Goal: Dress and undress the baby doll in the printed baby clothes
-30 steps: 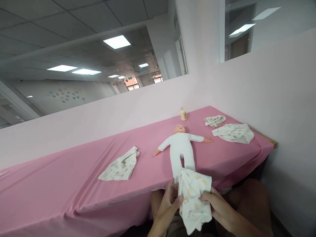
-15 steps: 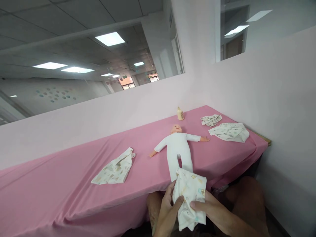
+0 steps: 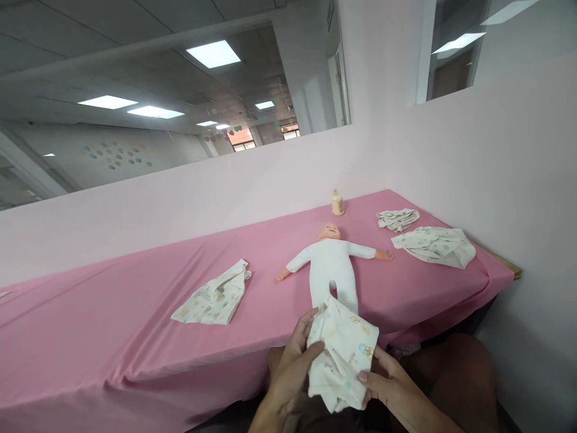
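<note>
A white baby garment (image 3: 345, 355) with a small coloured print is held up between my two hands, over the near edge of the table. My left hand (image 3: 295, 355) grips its left side, thumb on the front and fingers behind. At the lower right edge, my right hand (image 3: 381, 376) pinches the fabric between thumb and fingers. Just beyond the garment lies a baby doll (image 3: 332, 264) on its back, dressed in white, arms spread. The garment hides the doll's lower legs and feet.
A pink cloth (image 3: 148, 288) covers the long table. Another printed garment (image 3: 216, 297) lies left of the doll. Two more printed cloths, one crumpled (image 3: 398, 219) and one larger (image 3: 437, 246), lie at the right. A cream bottle (image 3: 338, 203) stands near the wall.
The garment has risen slightly and its lower part has folded up. My left hand has moved left, and my right thumb now sits at the garment's right edge. The view has shifted a little.
</note>
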`<state>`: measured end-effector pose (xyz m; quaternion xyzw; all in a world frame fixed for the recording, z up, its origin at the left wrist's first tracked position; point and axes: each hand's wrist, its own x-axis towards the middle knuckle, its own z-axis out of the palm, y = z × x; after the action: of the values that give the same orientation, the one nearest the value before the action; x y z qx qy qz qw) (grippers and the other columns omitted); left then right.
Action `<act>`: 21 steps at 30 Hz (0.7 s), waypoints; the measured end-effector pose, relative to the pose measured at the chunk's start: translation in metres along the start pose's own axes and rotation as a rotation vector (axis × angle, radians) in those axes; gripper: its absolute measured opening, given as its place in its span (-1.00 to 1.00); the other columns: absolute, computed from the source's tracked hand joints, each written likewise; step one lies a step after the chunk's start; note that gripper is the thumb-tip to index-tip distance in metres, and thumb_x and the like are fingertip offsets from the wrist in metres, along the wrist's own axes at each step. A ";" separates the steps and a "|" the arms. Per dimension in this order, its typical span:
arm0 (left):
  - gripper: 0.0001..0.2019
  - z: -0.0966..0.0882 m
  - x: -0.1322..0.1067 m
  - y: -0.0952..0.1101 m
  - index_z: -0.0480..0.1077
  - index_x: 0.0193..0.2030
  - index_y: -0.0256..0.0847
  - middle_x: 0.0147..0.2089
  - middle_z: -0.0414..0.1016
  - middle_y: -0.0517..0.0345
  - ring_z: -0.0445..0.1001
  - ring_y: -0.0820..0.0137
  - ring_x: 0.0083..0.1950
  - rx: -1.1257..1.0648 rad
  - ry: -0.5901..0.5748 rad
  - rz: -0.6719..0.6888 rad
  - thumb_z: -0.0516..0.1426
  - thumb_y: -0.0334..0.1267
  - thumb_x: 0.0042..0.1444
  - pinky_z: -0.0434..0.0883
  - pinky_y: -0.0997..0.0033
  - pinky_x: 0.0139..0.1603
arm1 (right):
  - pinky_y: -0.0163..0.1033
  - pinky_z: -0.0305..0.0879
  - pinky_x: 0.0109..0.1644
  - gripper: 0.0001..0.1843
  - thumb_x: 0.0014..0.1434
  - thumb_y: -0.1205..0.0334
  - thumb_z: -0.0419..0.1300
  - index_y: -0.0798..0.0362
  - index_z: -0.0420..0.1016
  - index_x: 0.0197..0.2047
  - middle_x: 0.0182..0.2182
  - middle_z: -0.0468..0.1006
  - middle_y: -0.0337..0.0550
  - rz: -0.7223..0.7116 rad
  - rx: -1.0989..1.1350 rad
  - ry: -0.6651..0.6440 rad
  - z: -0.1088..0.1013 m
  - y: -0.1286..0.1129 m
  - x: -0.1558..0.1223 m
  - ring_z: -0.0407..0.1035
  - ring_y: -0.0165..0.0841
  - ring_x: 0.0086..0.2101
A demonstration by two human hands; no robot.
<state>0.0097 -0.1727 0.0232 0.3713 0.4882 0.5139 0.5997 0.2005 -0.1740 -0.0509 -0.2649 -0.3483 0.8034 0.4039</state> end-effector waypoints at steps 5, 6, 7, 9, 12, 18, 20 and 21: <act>-0.37 -0.023 0.047 0.064 0.31 0.17 -0.13 0.20 0.42 -0.05 0.55 0.24 -0.05 0.131 0.053 0.112 0.32 -0.34 -0.10 0.52 0.38 -0.20 | -0.25 0.35 -0.35 -0.52 0.03 -0.09 0.36 0.08 0.45 -0.13 -0.32 0.55 -0.11 0.021 -0.127 -0.018 -0.017 0.006 0.008 0.48 -0.34 -0.41; -0.36 -0.032 0.065 0.081 0.29 0.18 -0.13 0.17 0.44 -0.04 0.55 0.28 -0.10 0.141 0.105 0.191 0.31 -0.36 -0.10 0.51 0.42 -0.26 | -0.25 0.35 -0.33 -0.53 0.05 -0.10 0.35 0.09 0.45 -0.14 -0.31 0.55 -0.10 0.024 -0.146 -0.013 -0.020 0.008 0.009 0.48 -0.35 -0.40; -0.36 -0.042 0.086 0.098 0.28 0.19 -0.14 0.13 0.45 -0.02 0.55 0.32 -0.16 0.138 0.140 0.271 0.30 -0.38 -0.09 0.50 0.45 -0.32 | -0.26 0.34 -0.33 -0.53 0.05 -0.11 0.34 0.09 0.45 -0.15 -0.33 0.55 -0.10 0.027 -0.152 -0.010 -0.023 0.010 0.011 0.48 -0.35 -0.40; -0.41 -0.068 0.133 0.133 0.27 0.19 -0.20 -0.01 0.49 0.00 0.51 0.42 -0.29 0.049 0.295 0.491 0.24 -0.39 -0.04 0.46 0.52 -0.41 | -0.29 0.30 -0.35 -0.51 0.04 -0.15 0.34 0.09 0.45 -0.17 -0.36 0.55 -0.13 0.047 -0.137 -0.015 -0.028 0.014 0.015 0.47 -0.37 -0.41; -0.45 -0.113 0.203 0.172 0.19 0.24 -0.12 0.06 0.40 0.09 0.43 0.60 -0.29 -0.011 0.542 0.645 0.12 -0.46 0.08 0.41 0.66 -0.33 | -0.31 0.25 -0.34 -0.48 -0.01 -0.18 0.35 0.09 0.45 -0.19 -0.41 0.56 -0.15 0.087 -0.116 -0.013 -0.037 0.021 0.023 0.45 -0.41 -0.44; -0.42 -0.188 0.261 0.145 0.05 0.25 -0.22 -0.14 0.37 0.15 0.35 0.56 -0.37 0.015 0.934 0.257 0.14 -0.43 0.11 0.39 0.52 -0.33 | -0.33 0.20 -0.32 -0.49 -0.05 -0.18 0.38 0.07 0.48 -0.22 -0.41 0.58 -0.16 0.087 -0.158 0.013 -0.046 0.022 0.032 0.42 -0.43 -0.42; -0.50 -0.199 0.260 0.120 0.15 0.17 -0.28 -0.20 0.37 0.16 0.36 0.52 -0.39 0.067 0.935 0.184 0.16 -0.42 0.08 0.39 0.48 -0.34 | -0.32 0.20 -0.33 -0.49 -0.05 -0.18 0.37 0.07 0.47 -0.22 -0.41 0.58 -0.15 0.109 -0.145 0.037 -0.046 0.020 0.031 0.44 -0.42 -0.43; -0.56 -0.203 0.258 0.110 0.21 0.12 -0.30 -0.22 0.37 0.16 0.36 0.50 -0.39 0.100 0.921 0.164 0.16 -0.42 0.07 0.39 0.47 -0.35 | -0.32 0.20 -0.34 -0.48 -0.05 -0.19 0.37 0.07 0.47 -0.22 -0.42 0.58 -0.16 0.119 -0.128 0.045 -0.046 0.020 0.030 0.44 -0.42 -0.45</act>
<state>-0.2155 0.0898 0.0242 0.1706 0.6966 0.6468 0.2595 0.2077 -0.1414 -0.0993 -0.3284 -0.3734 0.7960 0.3452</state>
